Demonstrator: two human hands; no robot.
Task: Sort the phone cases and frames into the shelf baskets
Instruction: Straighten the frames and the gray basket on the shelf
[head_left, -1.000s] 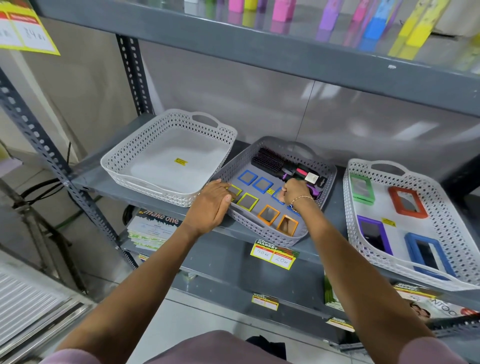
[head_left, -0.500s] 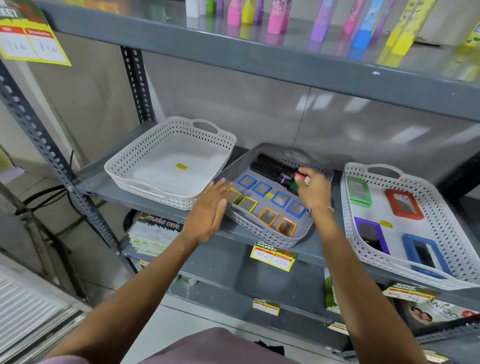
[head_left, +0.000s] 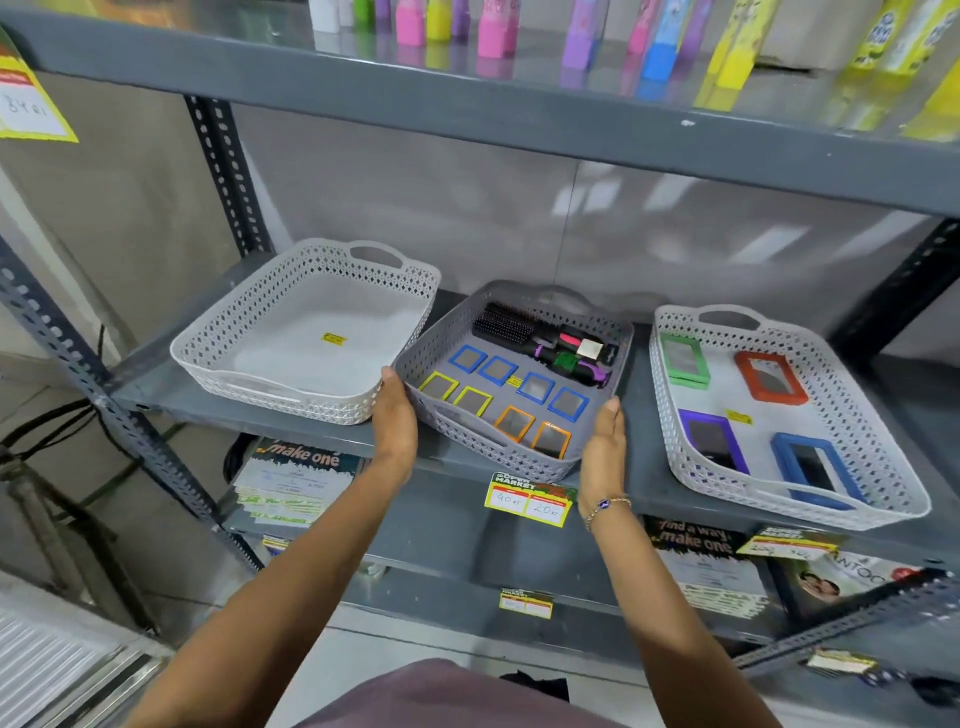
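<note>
We brace grey basket (head_left: 519, 457) on shelf, left hand (head_left: 397, 415) and right hand (head_left: 605, 441) flat against its sides, fingers unclenched, likely squaring it; small frames (head_left: 511, 400) sit between palms.

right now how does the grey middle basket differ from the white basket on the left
The grey middle basket is darker and holds small coloured frames and hairbrushes; the white left basket holds only a yellow sticker. The grey basket sits turned at an angle, the white one squarer to the shelf. The left hand and right hand press the grey basket's two near corners; the left hand lies close beside the white one. Both are perforated, with handle cutouts.
</note>
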